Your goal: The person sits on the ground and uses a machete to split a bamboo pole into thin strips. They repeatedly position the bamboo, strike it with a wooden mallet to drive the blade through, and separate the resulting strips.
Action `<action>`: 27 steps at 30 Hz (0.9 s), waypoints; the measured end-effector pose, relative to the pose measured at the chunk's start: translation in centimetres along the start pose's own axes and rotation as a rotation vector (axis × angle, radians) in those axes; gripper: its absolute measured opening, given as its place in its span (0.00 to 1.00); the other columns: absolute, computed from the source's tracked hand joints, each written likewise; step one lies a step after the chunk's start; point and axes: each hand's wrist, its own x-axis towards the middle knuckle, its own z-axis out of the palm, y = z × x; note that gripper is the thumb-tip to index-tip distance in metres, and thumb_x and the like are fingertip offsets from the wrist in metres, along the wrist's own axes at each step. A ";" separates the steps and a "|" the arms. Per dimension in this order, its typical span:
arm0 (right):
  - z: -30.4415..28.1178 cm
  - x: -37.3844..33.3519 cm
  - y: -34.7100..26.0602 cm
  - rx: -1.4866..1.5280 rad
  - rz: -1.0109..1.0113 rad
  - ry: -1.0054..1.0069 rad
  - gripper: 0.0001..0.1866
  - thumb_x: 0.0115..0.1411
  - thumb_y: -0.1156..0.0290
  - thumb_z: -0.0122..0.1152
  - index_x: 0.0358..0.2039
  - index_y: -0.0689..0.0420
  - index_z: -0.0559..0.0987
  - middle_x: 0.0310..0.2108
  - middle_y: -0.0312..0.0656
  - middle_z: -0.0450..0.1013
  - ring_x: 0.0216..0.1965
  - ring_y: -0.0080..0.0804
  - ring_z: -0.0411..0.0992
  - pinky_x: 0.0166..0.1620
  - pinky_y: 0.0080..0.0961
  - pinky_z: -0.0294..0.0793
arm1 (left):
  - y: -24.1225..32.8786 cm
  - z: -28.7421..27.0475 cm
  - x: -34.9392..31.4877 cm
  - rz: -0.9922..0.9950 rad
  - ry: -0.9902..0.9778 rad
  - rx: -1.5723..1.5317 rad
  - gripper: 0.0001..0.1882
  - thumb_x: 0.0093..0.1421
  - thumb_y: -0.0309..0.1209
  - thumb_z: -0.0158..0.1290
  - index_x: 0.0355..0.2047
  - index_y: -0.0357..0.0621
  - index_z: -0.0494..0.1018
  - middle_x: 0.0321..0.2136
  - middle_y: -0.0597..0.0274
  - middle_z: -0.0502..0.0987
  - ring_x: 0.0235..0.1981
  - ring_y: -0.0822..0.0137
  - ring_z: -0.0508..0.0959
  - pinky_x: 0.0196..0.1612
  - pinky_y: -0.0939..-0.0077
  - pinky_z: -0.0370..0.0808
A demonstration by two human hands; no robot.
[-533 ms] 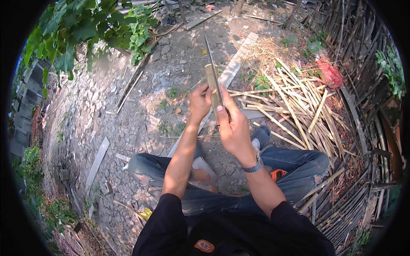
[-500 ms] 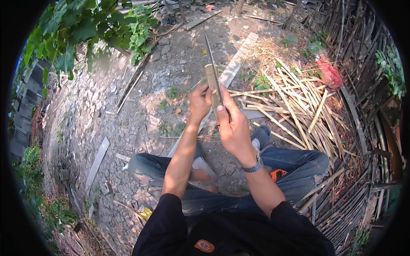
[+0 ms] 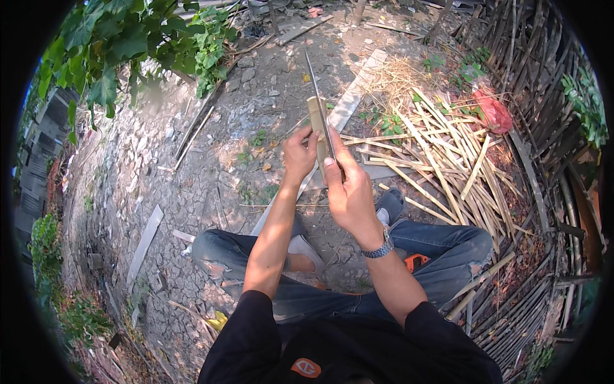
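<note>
My left hand is closed around a short split piece of bamboo, which stands up between my two hands. My right hand, with a watch on the wrist, grips a long-bladed knife. The blade is seen nearly edge-on, points away from me and lies along the right side of the bamboo. My right thumb presses near the blade's base. The knife's handle is mostly hidden in my fist.
A heap of split bamboo strips lies to the right, with shavings beyond it. A board crosses the ground ahead. An orange-handled tool is by my right thigh. A red bag sits near the stick fence.
</note>
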 end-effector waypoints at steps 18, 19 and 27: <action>0.4 0.3 -0.2 -0.014 0.118 0.037 0.30 0.69 0.68 0.54 0.70 0.53 0.64 0.25 0.41 0.73 0.27 0.22 0.64 0.36 0.27 0.72 | 5.4 -3.1 -8.7 -0.299 -0.031 -0.481 0.31 0.72 0.39 0.48 0.68 0.35 0.56 0.60 0.49 0.69 0.60 0.58 0.72 0.57 0.62 0.73; 0.8 0.4 0.3 0.021 0.140 0.041 0.30 0.68 0.69 0.55 0.70 0.52 0.65 0.25 0.40 0.72 0.27 0.21 0.64 0.34 0.27 0.72 | 7.7 -3.9 -10.6 -0.365 -0.060 -0.613 0.33 0.74 0.42 0.46 0.70 0.34 0.53 0.60 0.49 0.69 0.59 0.59 0.72 0.57 0.63 0.73; 0.1 0.1 -0.7 0.275 0.356 -0.074 0.31 0.65 0.66 0.62 0.69 0.47 0.68 0.30 0.43 0.75 0.30 0.21 0.70 0.37 0.27 0.73 | 13.4 -3.9 -13.9 -0.235 -0.191 -0.503 0.37 0.74 0.40 0.44 0.74 0.35 0.42 0.71 0.47 0.54 0.69 0.56 0.60 0.70 0.60 0.59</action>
